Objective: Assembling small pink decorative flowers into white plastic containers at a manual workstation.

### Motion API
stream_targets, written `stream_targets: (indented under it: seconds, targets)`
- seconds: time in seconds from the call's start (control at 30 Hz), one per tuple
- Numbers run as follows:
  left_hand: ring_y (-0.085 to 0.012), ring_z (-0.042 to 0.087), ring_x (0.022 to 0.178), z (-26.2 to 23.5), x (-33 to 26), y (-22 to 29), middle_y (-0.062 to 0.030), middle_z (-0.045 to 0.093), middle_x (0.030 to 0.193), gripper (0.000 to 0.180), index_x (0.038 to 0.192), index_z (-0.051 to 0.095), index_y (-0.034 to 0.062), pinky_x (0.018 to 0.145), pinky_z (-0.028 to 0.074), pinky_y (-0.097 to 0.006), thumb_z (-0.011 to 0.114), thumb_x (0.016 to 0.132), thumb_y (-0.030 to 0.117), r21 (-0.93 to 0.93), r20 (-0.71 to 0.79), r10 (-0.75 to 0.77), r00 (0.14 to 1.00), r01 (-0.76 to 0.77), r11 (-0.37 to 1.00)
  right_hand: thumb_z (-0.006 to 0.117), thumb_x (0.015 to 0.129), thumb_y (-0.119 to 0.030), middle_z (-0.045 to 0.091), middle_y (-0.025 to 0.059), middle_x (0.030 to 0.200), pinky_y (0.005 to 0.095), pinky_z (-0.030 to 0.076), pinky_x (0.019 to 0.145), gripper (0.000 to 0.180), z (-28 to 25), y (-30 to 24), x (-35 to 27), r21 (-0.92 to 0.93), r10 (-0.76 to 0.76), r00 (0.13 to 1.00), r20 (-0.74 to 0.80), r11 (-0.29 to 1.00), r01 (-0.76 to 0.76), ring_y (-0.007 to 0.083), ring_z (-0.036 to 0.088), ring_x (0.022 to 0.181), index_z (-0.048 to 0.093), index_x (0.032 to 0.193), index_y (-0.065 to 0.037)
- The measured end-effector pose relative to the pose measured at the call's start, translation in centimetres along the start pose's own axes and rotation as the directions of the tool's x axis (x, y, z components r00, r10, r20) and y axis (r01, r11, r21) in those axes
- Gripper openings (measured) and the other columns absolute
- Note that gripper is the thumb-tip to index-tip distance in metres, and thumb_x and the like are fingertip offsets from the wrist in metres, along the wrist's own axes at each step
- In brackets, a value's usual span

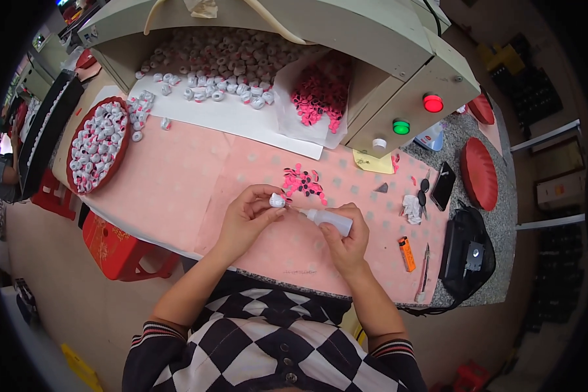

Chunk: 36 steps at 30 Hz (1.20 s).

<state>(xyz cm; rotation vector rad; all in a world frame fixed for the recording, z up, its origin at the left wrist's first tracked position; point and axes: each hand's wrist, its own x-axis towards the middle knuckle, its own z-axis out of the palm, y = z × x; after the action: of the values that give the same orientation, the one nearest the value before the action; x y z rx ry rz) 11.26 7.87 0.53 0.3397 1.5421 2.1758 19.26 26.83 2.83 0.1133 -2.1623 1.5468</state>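
Between the thumb and fingers of my left hand (248, 215) is a small white moulded piece (277, 200), round like a tiny head. My right hand (349, 243) is closed around a translucent squeeze bottle (332, 221). The bottle lies tilted, its narrow nozzle pointing left at the white piece; whether the tip touches it I cannot tell. Just beyond my hands a loose pile of small pink and black flat pieces (302, 181) is spread over the pink table cover (242, 163).
A red basket (125, 147) at left holds many white pieces. More white pieces (222, 88) and a bag of pink pieces (320, 91) sit under a grey machine housing (398, 65). At right lie an orange lighter (406, 253), a slim pointed tool (424, 271), a phone (443, 186) and a black pouch (467, 261).
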Motion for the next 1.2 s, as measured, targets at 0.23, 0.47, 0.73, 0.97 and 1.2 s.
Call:
stream_targets:
  seconds: [0.23, 0.47, 0.73, 0.97, 1.2]
  targets:
    - [-0.0161, 0.061, 0.099, 0.13, -0.13, 0.05, -0.0083, 0.06, 0.106, 0.03, 0.114, 0.05, -0.0004, 0.084, 0.055, -0.032, 0.06, 0.086, -0.004, 0.006, -0.003, -0.012, 1.0, 0.012, 1.0, 0.073, 0.08, -0.009, 0.059, 0.0093, 0.084, 0.0257, 0.044, 0.058, 0.024, 0.09, 0.21, 0.09, -0.069, -0.071, 0.997, -0.005, 0.995, 0.071, 0.0146, 0.057, 0.067, 0.057, 0.097, -0.002]
    - [-0.0161, 0.061, 0.099, 0.33, -0.16, 0.15, -0.0086, 0.06, 0.106, 0.03, 0.114, 0.05, -0.0007, 0.085, 0.054, -0.032, 0.061, 0.086, -0.005, 0.004, 0.004, -0.015, 1.0, 0.015, 1.0, 0.069, 0.083, -0.014, 0.055, 0.0089, 0.083, 0.0268, 0.041, 0.063, 0.023, 0.18, 0.08, 0.08, -0.037, -0.011, 1.0, 0.001, 0.999, 0.011, 0.0162, 0.051, 0.071, 0.056, 0.096, 0.0]
    - [-0.0172, 0.063, 0.095, 0.34, -0.23, -0.04, -0.0104, 0.061, 0.105, 0.03, 0.115, 0.05, -0.0008, 0.085, 0.054, -0.03, 0.059, 0.086, -0.006, 0.117, 0.02, -0.009, 1.0, 0.007, 0.993, 0.068, 0.083, -0.012, 0.059, 0.0103, 0.085, 0.0268, 0.041, 0.062, 0.021, 0.2, 0.46, 0.13, -0.04, -0.077, 0.996, 0.04, 0.996, 0.078, 0.0158, 0.051, 0.07, 0.054, 0.094, -0.001]
    - [-0.0175, 0.064, 0.094, 0.33, -0.18, -0.02, -0.0107, 0.061, 0.104, 0.031, 0.115, 0.05, -0.0006, 0.084, 0.054, -0.03, 0.059, 0.086, -0.006, 0.129, 0.016, 0.012, 1.0, -0.014, 0.992, 0.068, 0.083, -0.011, 0.059, 0.0099, 0.084, 0.0271, 0.041, 0.061, 0.02, -0.13, 0.13, 0.23, -0.064, -0.06, 0.997, 0.042, 0.996, 0.063, 0.0164, 0.05, 0.069, 0.053, 0.093, -0.001]
    - [-0.0177, 0.064, 0.094, 0.25, -0.06, -0.21, -0.0111, 0.061, 0.105, 0.033, 0.116, 0.049, -0.0013, 0.083, 0.054, -0.03, 0.06, 0.085, -0.006, 0.134, 0.022, 0.037, 0.999, -0.04, 0.99, 0.068, 0.083, -0.011, 0.059, 0.0095, 0.083, 0.0278, 0.041, 0.061, 0.02, 0.03, 0.15, 0.35, -0.06, -0.085, 0.996, 0.021, 0.994, 0.086, 0.017, 0.05, 0.07, 0.054, 0.093, -0.001]
